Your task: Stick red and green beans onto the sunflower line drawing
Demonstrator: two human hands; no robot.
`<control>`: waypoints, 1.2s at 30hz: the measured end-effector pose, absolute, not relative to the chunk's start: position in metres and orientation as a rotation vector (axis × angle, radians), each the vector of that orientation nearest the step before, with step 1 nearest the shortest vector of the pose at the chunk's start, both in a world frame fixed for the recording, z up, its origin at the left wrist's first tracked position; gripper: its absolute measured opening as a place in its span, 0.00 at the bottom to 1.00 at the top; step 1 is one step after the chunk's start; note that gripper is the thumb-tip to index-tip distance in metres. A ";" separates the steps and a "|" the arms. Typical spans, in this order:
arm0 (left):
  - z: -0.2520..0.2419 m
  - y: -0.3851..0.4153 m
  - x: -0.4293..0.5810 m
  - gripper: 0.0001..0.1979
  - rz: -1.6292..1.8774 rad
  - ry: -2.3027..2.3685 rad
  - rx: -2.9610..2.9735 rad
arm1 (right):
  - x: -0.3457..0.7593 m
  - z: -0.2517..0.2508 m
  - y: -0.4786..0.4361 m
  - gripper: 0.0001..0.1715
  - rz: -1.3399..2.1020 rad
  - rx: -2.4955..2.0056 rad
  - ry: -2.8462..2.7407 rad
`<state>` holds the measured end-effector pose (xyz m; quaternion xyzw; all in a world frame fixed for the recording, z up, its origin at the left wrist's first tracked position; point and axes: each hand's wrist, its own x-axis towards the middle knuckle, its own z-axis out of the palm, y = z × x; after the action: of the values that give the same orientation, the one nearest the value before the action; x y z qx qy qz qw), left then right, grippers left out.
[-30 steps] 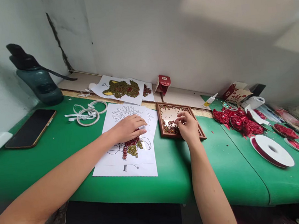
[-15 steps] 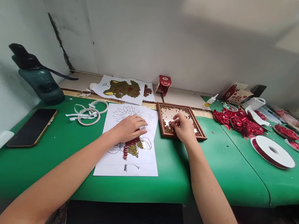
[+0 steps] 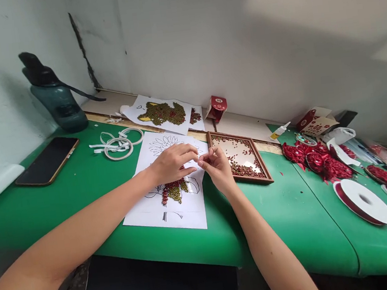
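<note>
Right here at the near side of the green table (image 3: 295, 229) lies the white sheet (image 3: 191, 218), a line-drawn flower on it, partly filled with green beans (image 3: 174, 195) and dark red beans (image 3: 165, 196). And over its middle, the left hand (image 3: 176, 162)! Fingers loosely bent, thumb apart from them; whether it grips anything, I can't tell from here. Up against it at the sheet's right edge comes the right hand (image 3: 218, 170), thumb and fingertips drawn together in a pinch, anything between them too small to make out. Just beside that hand, the brown-framed tray (image 3: 264, 167), loose beans scattered inside and thickest toward the near rim. Out right, a ribbon spool (image 3: 373, 203) lies flat; out left, a phone (image 3: 47, 161) and pale rings (image 3: 119, 159). Farther back, red ribbon flowers (image 3: 317, 160), a glue bottle (image 3: 279, 130) on its side, an animal picture in beans (image 3: 166, 114), a red box (image 3: 217, 106) and, by the wall, a dark drinking bottle (image 3: 60, 107).
</note>
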<state>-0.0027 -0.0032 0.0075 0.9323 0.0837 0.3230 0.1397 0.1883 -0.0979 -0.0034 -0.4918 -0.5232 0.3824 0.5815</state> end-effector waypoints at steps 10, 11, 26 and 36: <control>0.006 -0.007 0.000 0.03 0.994 0.220 2.733 | 0.173 0.003 -0.102 0.26 1.009 -1.068 -1.201; 0.006 -0.007 0.000 0.03 0.990 0.217 2.729 | 0.174 0.004 -0.102 0.26 1.023 -1.064 -1.192; 0.001 -0.005 0.000 0.14 1.034 0.308 2.688 | 0.183 0.006 -0.105 0.20 1.034 -1.096 -1.187; 0.006 0.000 -0.006 0.06 0.873 0.316 2.697 | 0.184 0.003 -0.103 0.16 0.986 -1.140 -1.218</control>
<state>-0.0062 0.0003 0.0056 0.9357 0.1098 0.3028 0.1442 0.1842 -0.1034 0.0027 -0.4848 -0.5179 0.4194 0.5664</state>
